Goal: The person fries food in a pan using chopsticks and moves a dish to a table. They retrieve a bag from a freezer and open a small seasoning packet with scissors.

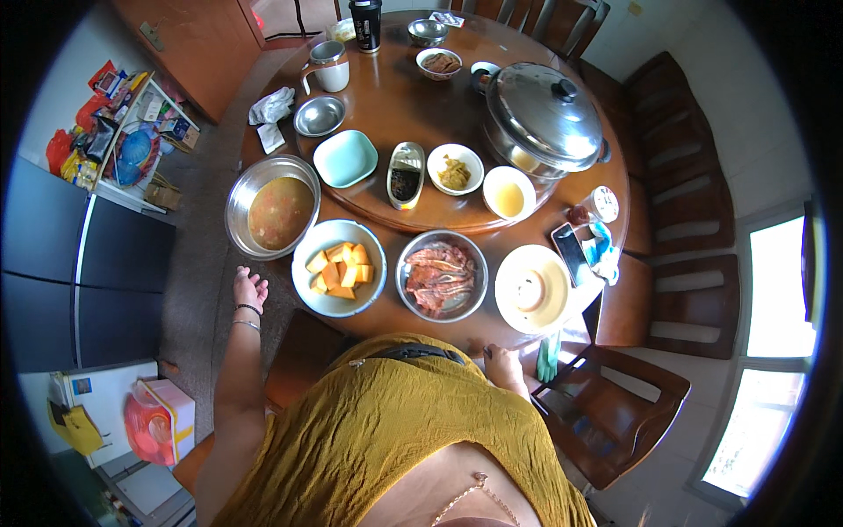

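My left hand (pixel 251 290), with bracelets at the wrist, hangs in the air with fingers apart, just off the table edge below a metal bowl of reddish-brown liquid (pixel 282 214). My right hand (pixel 502 366) is at the near table edge; its fingers are partly hidden, and I cannot tell if it holds anything. In front of me stand an enamel bowl of orange chunks (pixel 340 270), a steel bowl of raw-looking meat strips (pixel 442 277) and a cream round dish (pixel 532 290). A phone (pixel 571 253) lies to their right.
A raised wooden turntable (pixel 395 112) bears a large lidded steel pot (pixel 546 118), a pale green dish (pixel 346 159), an opened tin (pixel 405 176) and small bowls. A mug (pixel 329 67) and a black cup (pixel 366 26) stand behind. Wooden chairs (pixel 612 402) flank the right side.
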`<state>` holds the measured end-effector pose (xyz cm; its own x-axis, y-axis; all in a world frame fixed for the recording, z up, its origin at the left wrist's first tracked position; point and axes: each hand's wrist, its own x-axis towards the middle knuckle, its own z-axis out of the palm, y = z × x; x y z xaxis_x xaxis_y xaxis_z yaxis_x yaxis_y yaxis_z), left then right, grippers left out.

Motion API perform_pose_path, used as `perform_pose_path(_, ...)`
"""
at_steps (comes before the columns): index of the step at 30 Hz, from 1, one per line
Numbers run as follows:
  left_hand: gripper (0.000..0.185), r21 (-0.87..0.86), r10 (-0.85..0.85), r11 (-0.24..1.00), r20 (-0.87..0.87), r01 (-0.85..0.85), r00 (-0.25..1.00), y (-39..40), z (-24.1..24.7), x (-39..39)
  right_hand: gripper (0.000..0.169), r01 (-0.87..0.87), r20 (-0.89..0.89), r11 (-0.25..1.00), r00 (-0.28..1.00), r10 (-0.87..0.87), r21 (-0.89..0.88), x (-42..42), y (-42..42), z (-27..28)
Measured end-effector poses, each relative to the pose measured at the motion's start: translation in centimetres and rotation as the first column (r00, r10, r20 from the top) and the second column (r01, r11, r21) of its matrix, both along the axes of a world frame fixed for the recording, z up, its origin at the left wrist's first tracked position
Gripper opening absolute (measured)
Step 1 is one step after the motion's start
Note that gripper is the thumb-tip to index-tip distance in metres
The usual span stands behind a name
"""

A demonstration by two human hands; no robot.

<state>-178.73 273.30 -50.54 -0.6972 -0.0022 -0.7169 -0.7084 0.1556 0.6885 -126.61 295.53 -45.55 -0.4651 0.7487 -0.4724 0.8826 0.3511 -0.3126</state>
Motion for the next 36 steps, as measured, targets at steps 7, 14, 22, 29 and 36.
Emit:
perform_pose_path(7,0.053,0.102,-0.137,0.986,0.016,0.134,0.990,-1.0,-1.7,-5.2,0.020,0.022,0.231,0.999,0.973,-0.012,-0.043,-3.7,-0.9,0.8)
perform_pose_path(14,0.039,-0.335,-0.302,0.942,-0.813,0.024,0.498,3.3,5.3,-8.4,0.021,0.030,0.344,0.994,0.939,0.007,-0.101,-3.5,-1.5,2.4)
perform_pose_path(22,0.022,-0.110,-0.478,0.648,-0.829,0.754,0.290,23.0,14.6,-3.0,0.027,-0.005,0.352,0.990,0.934,0.055,-0.141,-2.7,-1.3,-0.2)
perform_pose_path(29,0.030,-0.061,-0.788,0.232,-0.597,0.971,0.151,42.0,10.1,1.4,0.030,0.187,0.360,0.964,0.927,-0.110,-0.189,-3.3,-1.7,1.0)
perform_pose_path(36,0.039,0.300,-0.866,0.344,-0.264,0.890,0.424,55.9,4.9,3.1,0.024,0.197,0.400,0.956,0.911,-0.097,-0.218,-3.0,-1.8,1.3)
